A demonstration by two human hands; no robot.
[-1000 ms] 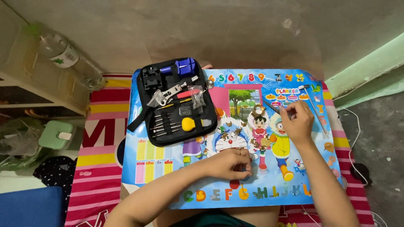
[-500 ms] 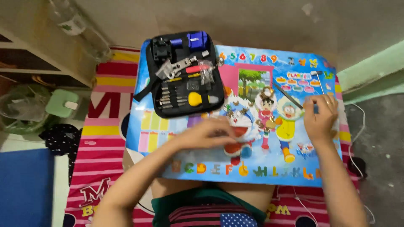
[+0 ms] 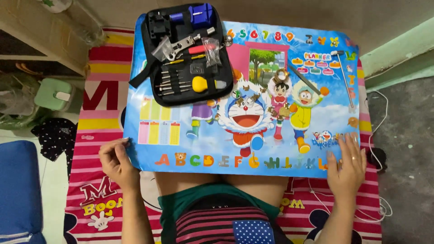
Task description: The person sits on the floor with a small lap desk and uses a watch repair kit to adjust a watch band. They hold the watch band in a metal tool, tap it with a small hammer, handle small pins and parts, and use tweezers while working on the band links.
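tool case (image 3: 185, 58) crowds board's (image 3: 190, 135) far-left corner, near edge open

A glossy, smooth printed table top (image 3: 181, 135) is seen over a matt striped cloth mat (image 3: 97, 86); bright metal tools (image 3: 187, 45) are held in a black fabric case (image 3: 149, 34).

Head view, straight down, close overhead

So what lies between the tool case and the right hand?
In the head view, small watch parts lie scattered on the blue cartoon table between the tool case and the right hand; a thin tool lies there too.
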